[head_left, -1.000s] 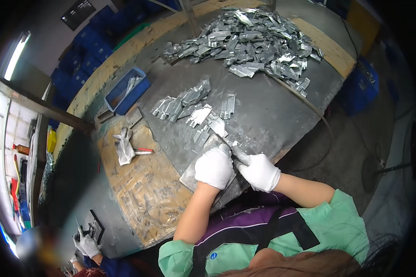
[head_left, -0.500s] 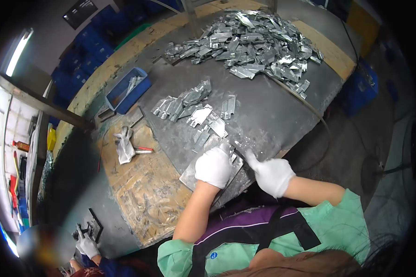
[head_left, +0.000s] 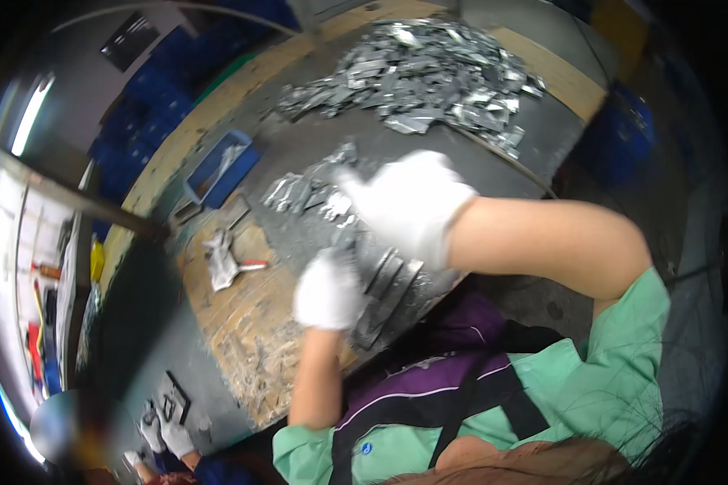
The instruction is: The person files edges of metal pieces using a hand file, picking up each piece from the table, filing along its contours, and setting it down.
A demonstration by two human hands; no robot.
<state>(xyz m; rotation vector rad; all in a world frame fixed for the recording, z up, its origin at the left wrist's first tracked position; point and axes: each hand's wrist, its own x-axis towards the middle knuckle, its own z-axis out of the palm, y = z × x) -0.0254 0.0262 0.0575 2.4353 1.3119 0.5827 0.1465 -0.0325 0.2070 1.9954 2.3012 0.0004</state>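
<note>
On the worktop [head_left: 552, 133]: one far heap of metal parts [head_left: 421, 77], one blue bin [head_left: 233, 173] at left. One left hand [head_left: 330, 289], one right hand [head_left: 416, 202], both blurred; grip cannot be told.

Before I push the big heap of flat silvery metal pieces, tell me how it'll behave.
The big heap of flat silvery metal pieces would probably slide apart, being loosely piled. Each piece looks stiff, with straight edges, and seems unlikely to roll, being flat.

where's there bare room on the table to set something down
Grey tabletop lies bare between the blue bin and the big metal pile; darker tabletop shows bare left of the brown sheet. It is crowded around the left hand and right hand, beside the loose metal parts.
</note>
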